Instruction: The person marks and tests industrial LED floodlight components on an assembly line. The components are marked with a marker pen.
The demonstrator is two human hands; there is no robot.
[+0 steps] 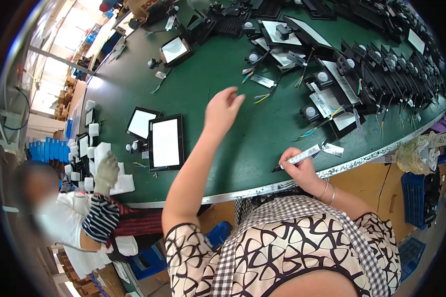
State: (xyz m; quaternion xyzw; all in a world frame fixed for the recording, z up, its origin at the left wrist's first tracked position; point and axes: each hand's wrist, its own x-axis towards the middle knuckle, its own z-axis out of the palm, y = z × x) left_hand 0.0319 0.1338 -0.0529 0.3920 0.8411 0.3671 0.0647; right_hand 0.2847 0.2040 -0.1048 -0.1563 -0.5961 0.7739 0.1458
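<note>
My left hand (223,111) is raised over the green table (198,89), its fingers loosely bent, thumb apart, nothing in them. The closest items to it are coloured wires and a small tag (262,80) of a black lamp unit. Near the table's front edge, my right hand (302,171) grips a white marker (304,154) with its dark tip pointing left. Just right of the marker lies a printed label (333,150). Black lamp units with wires (332,94) stand beyond it.
Two flat black-framed panels (166,142) lie at the left, another unit (175,51) farther back. Rows of black units (396,69) fill the right. A co-worker's gloved hand (106,173) is beside white foam blocks (124,184) at the left edge. Blue crates (414,198) stand below right.
</note>
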